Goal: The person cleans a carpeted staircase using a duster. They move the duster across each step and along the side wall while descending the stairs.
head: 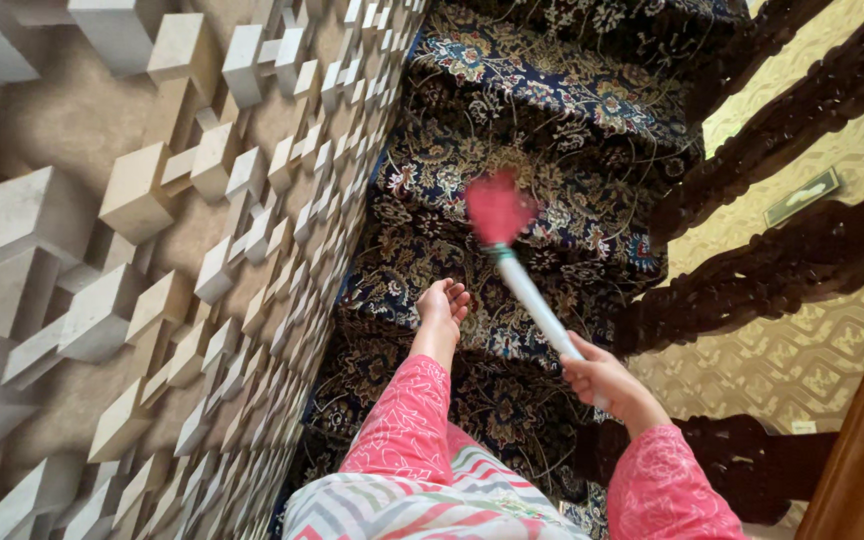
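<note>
One broom [522,270], two hands [442,305]

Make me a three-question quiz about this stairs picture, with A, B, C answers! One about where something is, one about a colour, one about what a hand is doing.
1. Where is the block-pattern wall?
A. Left of the stairs
B. Right of the stairs
C. Behind the banister

2. What colour is the brush head?
A. Blue
B. Pink-red
C. Green

3. What is the left hand doing?
A. Gripping the handle
B. Holding the wall
C. Open, holding nothing

Answers: 1 A, the wall runs along the left of the carpeted stairs. 2 B, the blurred head is pink-red. 3 C, only the right hand holds the white handle.
</note>
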